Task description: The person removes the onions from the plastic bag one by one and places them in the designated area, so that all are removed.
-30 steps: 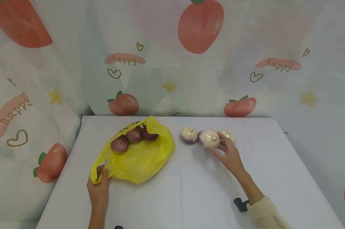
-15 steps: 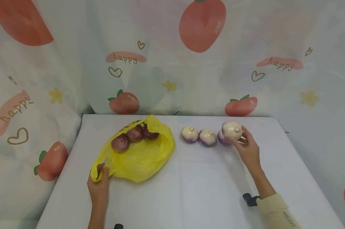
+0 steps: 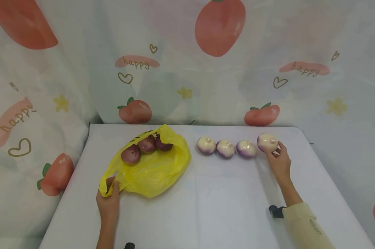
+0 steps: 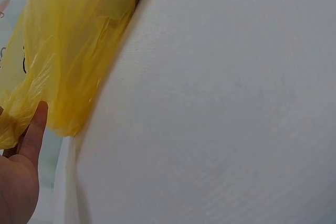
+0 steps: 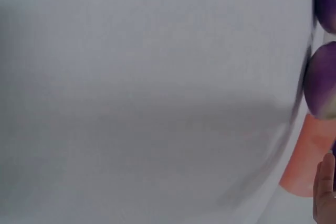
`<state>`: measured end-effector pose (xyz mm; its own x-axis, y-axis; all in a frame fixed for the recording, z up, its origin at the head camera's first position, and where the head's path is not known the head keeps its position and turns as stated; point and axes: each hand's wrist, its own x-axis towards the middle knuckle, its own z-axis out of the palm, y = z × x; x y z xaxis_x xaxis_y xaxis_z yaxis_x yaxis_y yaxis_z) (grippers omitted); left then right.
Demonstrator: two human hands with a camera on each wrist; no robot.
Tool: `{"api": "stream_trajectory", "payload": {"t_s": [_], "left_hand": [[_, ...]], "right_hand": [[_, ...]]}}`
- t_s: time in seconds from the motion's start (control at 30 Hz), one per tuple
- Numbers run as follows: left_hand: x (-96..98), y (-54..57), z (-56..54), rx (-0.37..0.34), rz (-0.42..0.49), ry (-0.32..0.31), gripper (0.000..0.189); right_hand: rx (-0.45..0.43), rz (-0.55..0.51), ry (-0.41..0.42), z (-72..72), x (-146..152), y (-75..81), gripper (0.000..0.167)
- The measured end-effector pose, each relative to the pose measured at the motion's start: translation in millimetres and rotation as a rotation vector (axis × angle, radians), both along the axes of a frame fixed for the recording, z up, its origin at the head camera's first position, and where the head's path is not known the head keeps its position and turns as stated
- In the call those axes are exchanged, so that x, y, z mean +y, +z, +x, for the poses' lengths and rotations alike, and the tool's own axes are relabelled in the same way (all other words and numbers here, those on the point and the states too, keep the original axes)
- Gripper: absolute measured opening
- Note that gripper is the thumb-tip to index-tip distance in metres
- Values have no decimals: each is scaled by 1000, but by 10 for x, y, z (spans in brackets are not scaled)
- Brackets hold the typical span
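On the left of the table my left hand (image 3: 108,204) pinches the gathered edge of a yellow plastic bag (image 3: 156,180). Several purple onions show in its mouth, among them a purple onion (image 3: 131,154) at the left. My right hand (image 3: 280,164) holds a glossy white-and-purple onion (image 3: 266,142) by its side, thumb and fingers around it, at the right end of a row. Three like it stand to its left: a left onion (image 3: 206,145), a middle onion (image 3: 226,149) and a right onion (image 3: 246,149). Whether the held onion touches the table cannot be told.
The white table (image 3: 225,207) has its far edge against a fruit-patterned curtain (image 3: 187,69). Another such curtain hangs along the left side. A black wrist device (image 3: 276,211) sits at the right sleeve (image 3: 302,221).
My right hand has carried its onion rightward, past the row's last onion, and lowered it beside that one. The left hand and the bag have stayed almost in place.
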<state>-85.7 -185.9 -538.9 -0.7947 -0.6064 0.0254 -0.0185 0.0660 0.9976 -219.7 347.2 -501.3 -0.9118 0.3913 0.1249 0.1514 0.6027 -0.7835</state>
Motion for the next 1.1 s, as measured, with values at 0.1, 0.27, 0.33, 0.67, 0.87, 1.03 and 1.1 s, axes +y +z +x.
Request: {"api": "stream_trajectory", "payload": {"t_s": [0.1,0.27,0.33,0.67,0.87,1.03,1.1], "left_hand": [[6,11,14,-1,-2,0,30],[4,9,22,1,3,-2,31],[2,1,22,6,17,-9,31],[10,67,31,47,71,-26,28],[60,213,71,65,89,-27,28],[62,233,77,78,83,-27,28],[52,222,74,80,81,-25,27]], "right_hand": [[-68,18,19,-28,75,-34,81],[-134,61,78,-59,128,-84,87],[-143,70,78,-67,136,-107,86],[-149,75,71,-59,176,-197,81],[-139,77,83,-66,168,-199,80],[-144,68,75,-59,153,-199,80],[-145,67,72,-55,150,-203,80]]}}
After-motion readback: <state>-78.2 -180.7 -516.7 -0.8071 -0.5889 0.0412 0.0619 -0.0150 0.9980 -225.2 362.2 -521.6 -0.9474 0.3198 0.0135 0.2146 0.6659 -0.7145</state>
